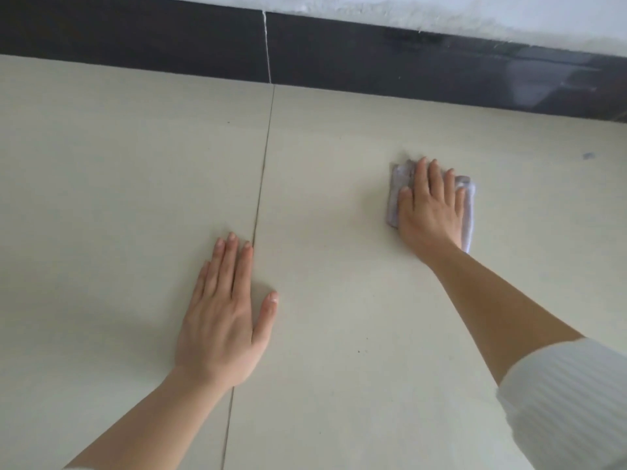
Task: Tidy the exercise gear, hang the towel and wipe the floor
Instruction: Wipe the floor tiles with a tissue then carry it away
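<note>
The floor-wiping part of the task is judged to be under way. A folded, pale lilac cloth (469, 215) is being pressed flat onto the cream tiled floor (135, 164) at the right centre of the frame, not far below the dark skirting (135, 39) that is running across the top under the white wall (441, 8). The cloth is being covered by the right hand (429, 205). Its fingers (436, 178) are lying straight and released on top of the fabric, with the thumb resting near the cloth's left edge, so nothing is being gripped.

The left hand (220, 320) is being laid palm-down on the bare tile at the lower centre-left, just beside the grout line (261, 184). Its fingers (230, 262) are straight, close together and released, and it is apparently being used as a support.

No exercise gear and no towel are being shown, so whether those steps are done cannot be told. No damp trail is being shown either, so how much floor is already wiped cannot be told. A small blue mark (588, 155) at the far right and a dark speck (358, 351) at the lower centre are showing on the tiles, so some wiping is judged to be left.

No brand, label or writing can be read on the cloth, the skirting or the ribbed white sleeve (570, 401) at the lower right.
</note>
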A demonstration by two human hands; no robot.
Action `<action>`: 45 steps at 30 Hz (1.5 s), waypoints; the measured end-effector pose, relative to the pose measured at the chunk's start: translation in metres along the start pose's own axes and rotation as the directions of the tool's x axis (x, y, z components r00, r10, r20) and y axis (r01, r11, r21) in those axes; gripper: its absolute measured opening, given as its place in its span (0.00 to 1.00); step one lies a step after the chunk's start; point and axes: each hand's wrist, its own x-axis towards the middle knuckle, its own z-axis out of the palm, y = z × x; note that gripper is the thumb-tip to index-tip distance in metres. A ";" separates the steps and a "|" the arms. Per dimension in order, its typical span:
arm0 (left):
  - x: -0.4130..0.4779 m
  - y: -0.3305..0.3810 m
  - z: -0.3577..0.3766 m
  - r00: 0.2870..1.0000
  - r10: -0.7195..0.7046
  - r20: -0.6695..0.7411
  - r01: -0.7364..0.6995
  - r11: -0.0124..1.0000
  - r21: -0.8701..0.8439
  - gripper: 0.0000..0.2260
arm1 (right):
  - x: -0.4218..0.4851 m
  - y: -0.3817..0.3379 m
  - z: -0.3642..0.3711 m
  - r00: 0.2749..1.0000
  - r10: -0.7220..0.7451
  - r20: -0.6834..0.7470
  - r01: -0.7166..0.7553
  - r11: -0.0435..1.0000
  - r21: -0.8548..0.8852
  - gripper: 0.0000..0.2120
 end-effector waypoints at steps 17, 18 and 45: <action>0.002 0.003 -0.003 1.000 -0.003 0.002 0.003 1.000 -0.004 0.31 | -0.041 -0.036 0.011 0.538 -0.802 0.260 0.823 0.567 0.048 0.24; 0.003 0.003 -0.004 1.000 -0.003 -0.003 0.003 1.000 -0.001 0.31 | -0.034 -0.043 0.011 0.585 -0.778 0.230 0.790 0.611 0.055 0.24; 0.005 0.002 -0.001 0.998 0.000 -0.060 0.000 1.000 -0.003 0.32 | -0.088 0.021 0.010 0.989 -0.099 -0.113 0.114 0.984 0.136 0.21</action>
